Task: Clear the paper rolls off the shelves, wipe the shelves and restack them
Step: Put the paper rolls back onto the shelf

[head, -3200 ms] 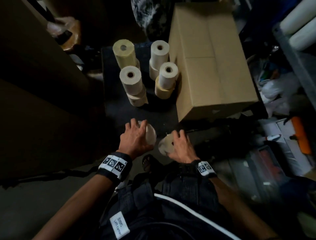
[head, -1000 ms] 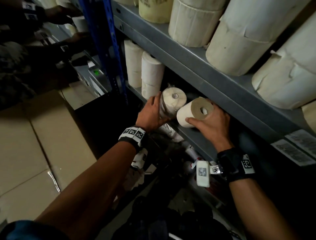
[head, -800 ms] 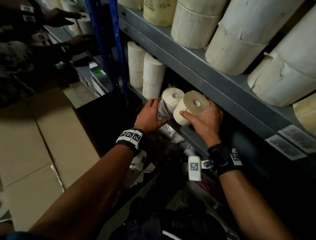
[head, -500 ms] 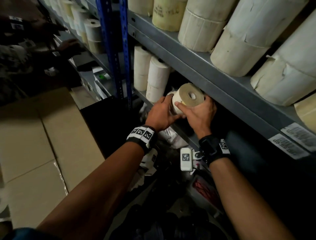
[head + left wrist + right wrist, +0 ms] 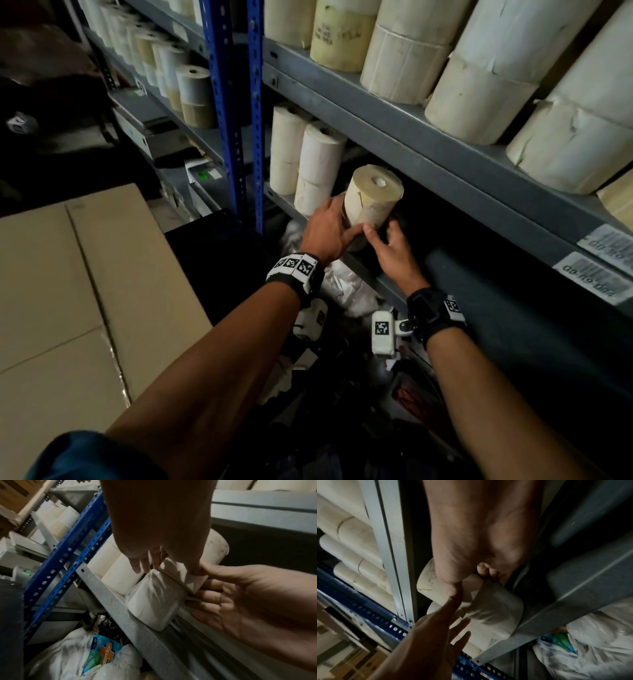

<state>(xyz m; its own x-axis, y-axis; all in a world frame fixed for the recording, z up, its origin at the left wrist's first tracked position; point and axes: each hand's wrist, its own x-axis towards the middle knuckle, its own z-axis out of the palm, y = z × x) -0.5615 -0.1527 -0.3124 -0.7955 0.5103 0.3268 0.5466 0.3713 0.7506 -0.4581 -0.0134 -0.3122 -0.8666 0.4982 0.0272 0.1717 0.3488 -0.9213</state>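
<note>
The tan paper roll (image 5: pixel 372 198) sits stacked on a plastic-wrapped roll (image 5: pixel 153 601) right at the lower shelf's (image 5: pixel 387 287) front lip. Left hand (image 5: pixel 329 230) rests flat-fingered against it; right hand (image 5: pixel 390 247) has fingers curled round its base. Probably it topples off that slick wrap if either lets go too soon.

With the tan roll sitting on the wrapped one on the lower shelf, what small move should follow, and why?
Probably let go with both hands and pull them back. The tan roll already stands upright on the plastic-wrapped roll at the lower shelf's front lip. The left hand and right hand only steady the stack at its base, the right with fingers curled on it.
</note>
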